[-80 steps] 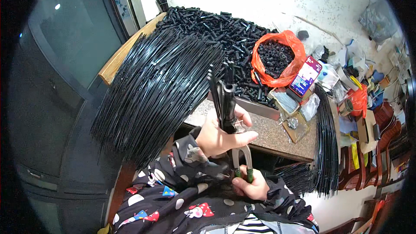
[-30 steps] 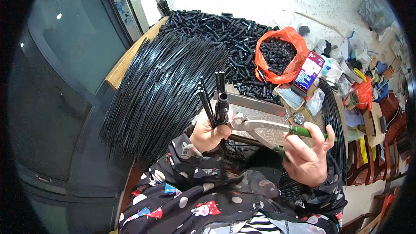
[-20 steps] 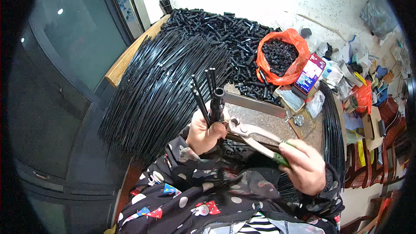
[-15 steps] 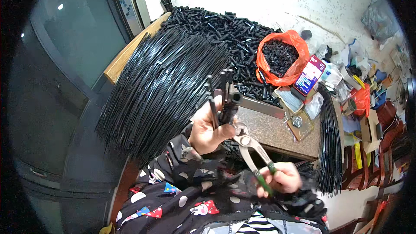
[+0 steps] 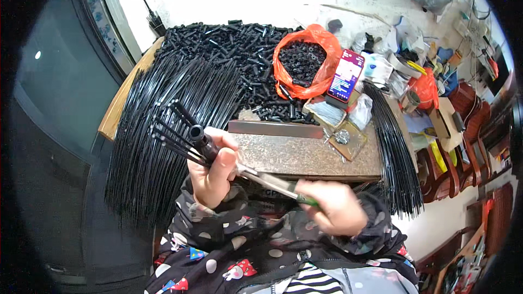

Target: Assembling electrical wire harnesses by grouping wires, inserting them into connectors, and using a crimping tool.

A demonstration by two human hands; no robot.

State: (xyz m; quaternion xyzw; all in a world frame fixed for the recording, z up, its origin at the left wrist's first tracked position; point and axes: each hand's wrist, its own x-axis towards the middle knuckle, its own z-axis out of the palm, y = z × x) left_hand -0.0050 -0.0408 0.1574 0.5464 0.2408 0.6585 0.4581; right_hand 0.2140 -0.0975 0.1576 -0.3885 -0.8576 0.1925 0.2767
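My left hand (image 5: 211, 182) is closed around a black hollow tube (image 5: 201, 138) and several thin black rods (image 5: 171, 144) that stick out toward the upper left. The tube's open end faces up, beside my thumb. In my closed right hand (image 5: 339, 209), blurred by motion, are the metal pincers (image 5: 275, 183) with green handles. They lie nearly level, with their head against the underside of my left hand. My left fingers partly hide the jaws, so their grip on the parts cannot be seen.
Long black rods (image 5: 152, 168) lie in a big sheaf on the left, with another bundle (image 5: 393, 152) hanging over the right edge. Black tubes (image 5: 250, 49) are heaped behind a metal bar (image 5: 275, 129). Nearby are a red bag (image 5: 331, 68) of small black parts and a phone (image 5: 346, 76).
Both hands have shifted left in the picture, and the view itself has moved. The rods now tilt left, and the pincers have swung flatter, with their handles appearing closer together.
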